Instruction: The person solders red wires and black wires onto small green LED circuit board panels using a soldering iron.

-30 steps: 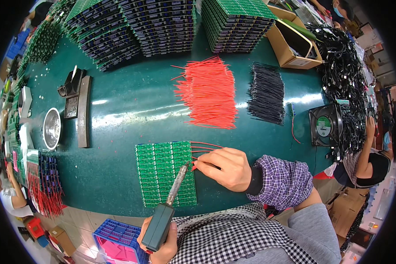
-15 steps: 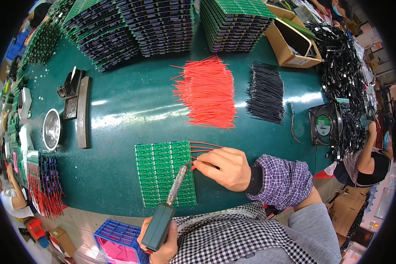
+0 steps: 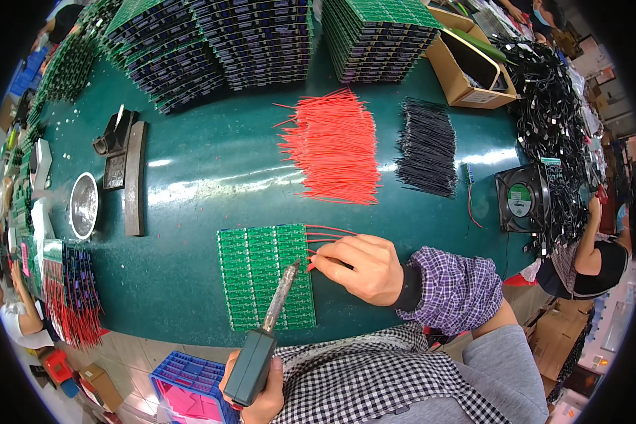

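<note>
Head view. Change noted: the tip (image 3: 296, 263) of the iron (image 3: 251, 367) has drawn slightly back and leftward over the past half second, from the wire end to just inside the right edge of the board (image 3: 261, 283). Judged from this, heat is momentarily off the wire (image 3: 311, 266); whether a joint has been made cannot be told at this size. The board lies flat on the bench (image 3: 184, 290), in front of the person, with other red wires (image 3: 332, 230) running from its upper right edge toward the right hand.

Left hand (image 3: 268, 403): below the board, fingers wrapped around the iron's handle, iron slanting up and rightward. Right hand (image 3: 367, 268): just beside the board's right edge, wrist to the right, thumb and fingers pinched together on the wire, fingertips pointing left. Red pile (image 3: 336, 155) and black pile (image 3: 429, 148) lie beyond.
</note>
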A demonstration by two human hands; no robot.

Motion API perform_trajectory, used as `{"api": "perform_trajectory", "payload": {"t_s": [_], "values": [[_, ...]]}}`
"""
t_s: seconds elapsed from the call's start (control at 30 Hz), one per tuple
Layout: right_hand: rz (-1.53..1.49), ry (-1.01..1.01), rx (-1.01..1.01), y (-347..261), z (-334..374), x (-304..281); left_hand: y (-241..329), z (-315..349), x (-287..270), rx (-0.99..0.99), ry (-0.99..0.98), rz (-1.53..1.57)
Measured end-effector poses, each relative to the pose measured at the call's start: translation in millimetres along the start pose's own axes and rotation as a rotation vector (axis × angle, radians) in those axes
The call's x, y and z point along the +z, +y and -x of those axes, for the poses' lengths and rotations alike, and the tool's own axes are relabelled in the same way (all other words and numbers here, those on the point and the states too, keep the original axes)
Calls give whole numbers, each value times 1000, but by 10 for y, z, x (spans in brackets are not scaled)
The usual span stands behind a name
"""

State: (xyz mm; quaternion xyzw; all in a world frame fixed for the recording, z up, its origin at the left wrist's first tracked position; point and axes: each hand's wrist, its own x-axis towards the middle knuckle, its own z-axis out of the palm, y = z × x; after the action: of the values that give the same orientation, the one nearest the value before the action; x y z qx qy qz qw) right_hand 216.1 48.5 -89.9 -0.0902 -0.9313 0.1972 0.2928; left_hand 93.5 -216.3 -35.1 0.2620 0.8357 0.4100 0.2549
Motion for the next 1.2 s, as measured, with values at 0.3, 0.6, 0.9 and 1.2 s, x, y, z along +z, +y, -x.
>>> {"api": "perform_trajectory", "payload": {"t_s": [0.3,0.6,0.9,1.2], "values": [[17,85,-49,-55,-10,-29,-1,28,-3,18,52,23],[5,87,-24,-64,-5,2,37,39,-16,15,38,35],[5,72,-9,-70,-1,0,76,26,-4,-23,11,66],[16,63,-9,-61,15,10,127,14,8,-10,10,-26]]}}
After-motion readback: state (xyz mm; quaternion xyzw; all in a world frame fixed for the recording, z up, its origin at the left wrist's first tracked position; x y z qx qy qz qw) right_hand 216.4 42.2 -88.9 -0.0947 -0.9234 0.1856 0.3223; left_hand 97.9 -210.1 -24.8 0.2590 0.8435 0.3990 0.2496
